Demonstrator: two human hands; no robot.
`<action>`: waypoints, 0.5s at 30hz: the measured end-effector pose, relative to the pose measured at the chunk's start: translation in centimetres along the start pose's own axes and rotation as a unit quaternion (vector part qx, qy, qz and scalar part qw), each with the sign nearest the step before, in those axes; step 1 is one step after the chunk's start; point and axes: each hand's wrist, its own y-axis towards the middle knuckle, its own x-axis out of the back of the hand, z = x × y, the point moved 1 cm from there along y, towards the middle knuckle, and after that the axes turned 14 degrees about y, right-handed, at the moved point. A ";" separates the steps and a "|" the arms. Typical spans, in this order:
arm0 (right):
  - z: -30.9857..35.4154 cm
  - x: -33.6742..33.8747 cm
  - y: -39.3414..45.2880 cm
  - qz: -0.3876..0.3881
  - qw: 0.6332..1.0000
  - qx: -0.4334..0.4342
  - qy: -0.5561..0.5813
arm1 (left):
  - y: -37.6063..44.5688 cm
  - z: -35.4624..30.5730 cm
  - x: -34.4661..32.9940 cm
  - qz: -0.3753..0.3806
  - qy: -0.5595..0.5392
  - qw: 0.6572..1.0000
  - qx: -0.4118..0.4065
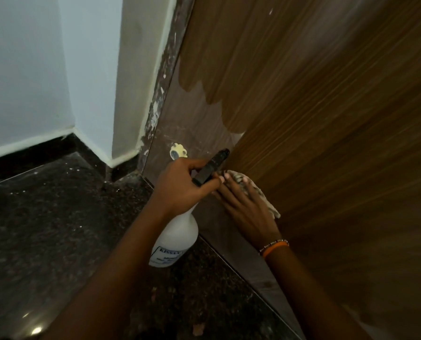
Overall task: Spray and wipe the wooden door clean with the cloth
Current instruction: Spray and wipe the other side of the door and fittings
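The wooden door (314, 119) fills the right side; its upper part looks brown and clean, its lower left strip dull and dusty with paint specks. My left hand (182, 185) grips the black trigger head of a white spray bottle (172, 241), nozzle pointing at the door's lower part. Just to the right, my right hand (246, 204) presses a beige cloth (260, 195) flat against the door near the floor, fingers straight. Most of the cloth is hidden under that hand.
A cream paint blob (177, 150) sits on the door's lower strip above the bottle. The paint-spattered door frame (160, 94) and a white wall corner (131, 94) stand to the left. Dark speckled stone floor (57, 229) lies below.
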 end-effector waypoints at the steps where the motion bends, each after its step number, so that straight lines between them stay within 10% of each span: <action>1: -0.2 0.1 0.0 0.013 1.000 0.004 -0.005 | 0.0 0.1 0.3 -0.015 0.005 1.000 0.013; 11: -8.9 11.2 6.9 -0.276 0.934 -0.225 -0.016 | 0.1 0.5 0.3 -0.050 0.084 0.995 0.019; 15: -7.9 10.6 8.6 -0.265 0.937 -0.228 0.006 | 0.2 0.8 0.7 -0.068 0.038 0.997 0.018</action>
